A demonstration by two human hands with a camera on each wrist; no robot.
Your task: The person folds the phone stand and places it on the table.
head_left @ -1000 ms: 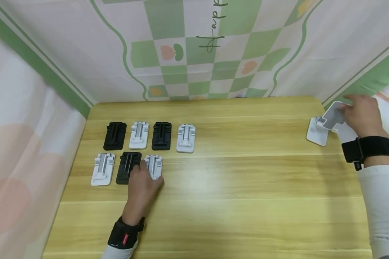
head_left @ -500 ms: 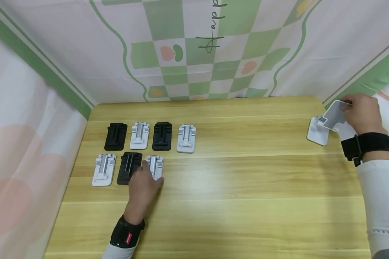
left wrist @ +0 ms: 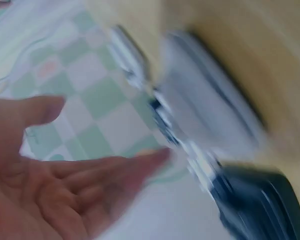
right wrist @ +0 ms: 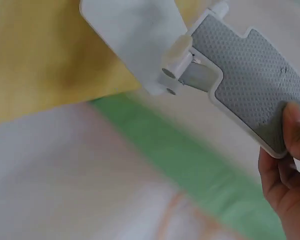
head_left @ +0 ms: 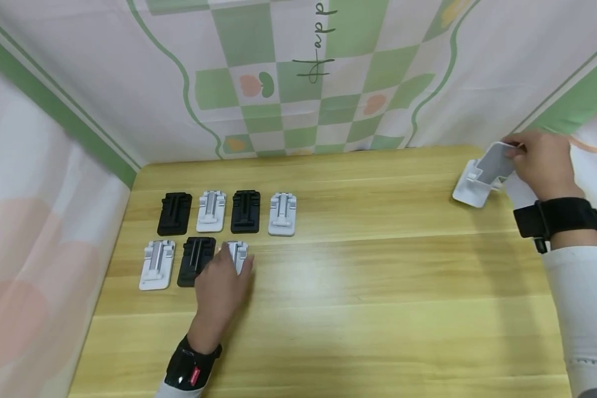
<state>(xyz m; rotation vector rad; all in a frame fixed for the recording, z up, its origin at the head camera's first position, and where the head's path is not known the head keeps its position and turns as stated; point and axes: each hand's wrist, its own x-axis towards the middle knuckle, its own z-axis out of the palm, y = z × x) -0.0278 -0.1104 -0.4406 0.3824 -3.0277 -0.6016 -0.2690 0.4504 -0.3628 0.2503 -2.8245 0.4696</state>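
Observation:
My right hand pinches the padded plate of an unfolded white phone stand between thumb and fingers. In the right wrist view, the grey textured pad of this phone stand shows, with its hinge and base angled away. My left hand hovers over a folded white phone stand, partly covering it. In the left wrist view, the thumb and fingers of my left hand are spread, with no stand between them. A folded black phone stand lies just left of that hand.
More folded phone stands lie flat at the left: a black one, a white one, another black one, another white one and a nearer white one. Patterned cloth hangs around the wooden table.
My right hand has moved left and slightly up with the unfolded stand, whose base has shifted too. My left thumb and fingers have drawn back from the white stand. The head view has shifted slightly.

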